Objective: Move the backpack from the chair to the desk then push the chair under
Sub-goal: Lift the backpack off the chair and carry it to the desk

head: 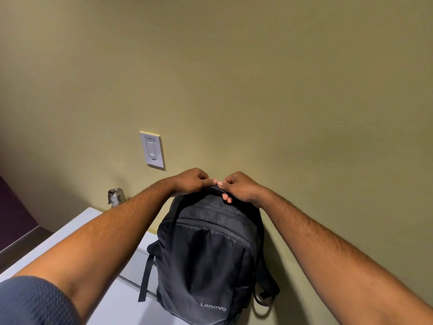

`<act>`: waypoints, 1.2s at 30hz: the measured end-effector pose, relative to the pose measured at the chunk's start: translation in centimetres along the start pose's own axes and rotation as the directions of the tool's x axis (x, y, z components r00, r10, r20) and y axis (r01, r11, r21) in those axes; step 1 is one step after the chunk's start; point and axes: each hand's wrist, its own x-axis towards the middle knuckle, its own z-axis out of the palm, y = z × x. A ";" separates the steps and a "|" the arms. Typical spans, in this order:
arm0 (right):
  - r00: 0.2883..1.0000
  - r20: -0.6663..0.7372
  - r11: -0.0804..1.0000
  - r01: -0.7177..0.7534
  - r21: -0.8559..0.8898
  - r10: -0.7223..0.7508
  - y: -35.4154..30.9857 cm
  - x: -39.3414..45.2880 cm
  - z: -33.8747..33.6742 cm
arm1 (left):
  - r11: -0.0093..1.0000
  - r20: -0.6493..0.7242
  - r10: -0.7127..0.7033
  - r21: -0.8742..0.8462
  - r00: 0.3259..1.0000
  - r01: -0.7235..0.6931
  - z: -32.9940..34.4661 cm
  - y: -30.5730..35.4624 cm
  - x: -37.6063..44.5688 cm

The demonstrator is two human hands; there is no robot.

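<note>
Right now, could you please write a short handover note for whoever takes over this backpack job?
Left hand: shut on the top handle of the backpack.
Right hand: shut on the same handle, fingers curled over it.
Backpack: upright on the white desk, its back close to the wall; a steel bottle stands further left.
Done: the backpack appears to be on the desk.
Left: let go of the handle, then push the chair under; the chair is out of view.

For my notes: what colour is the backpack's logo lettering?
Light grey on the black backpack, in the head view.
</note>
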 end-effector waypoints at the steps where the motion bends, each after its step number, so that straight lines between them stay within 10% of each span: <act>1: 1.000 -0.010 1.000 0.006 -0.006 -0.007 0.3 0.3 0.1 | 1.000 -0.008 0.003 -0.002 1.000 -0.003 0.1 -0.3 0.2; 10: 0.963 -0.230 0.970 0.090 -0.228 -0.143 2.4 0.0 1.3 | 0.992 -0.168 0.102 -0.059 0.980 -0.114 3.2 -4.2 0.2; 16: 0.766 -0.541 0.937 0.263 -0.230 -0.348 5.9 -2.5 2.4 | 0.973 -0.404 0.227 0.140 0.886 -0.185 4.3 -6.0 -3.1; 23: 0.631 -0.775 0.993 0.105 0.048 -0.029 12.9 -6.6 5.8 | 0.977 -0.423 0.207 0.140 0.882 -0.162 6.4 -11.3 -7.6; 30: 0.822 -0.250 0.645 -0.176 0.744 0.512 19.4 -7.6 11.9 | 0.990 -0.505 0.033 -0.103 0.863 -0.098 9.7 -14.6 -10.5; 36: 0.749 0.220 0.245 -0.456 0.856 0.625 18.8 -9.2 14.4 | 0.717 -0.403 -0.489 -0.691 0.774 0.093 18.4 -17.8 -12.4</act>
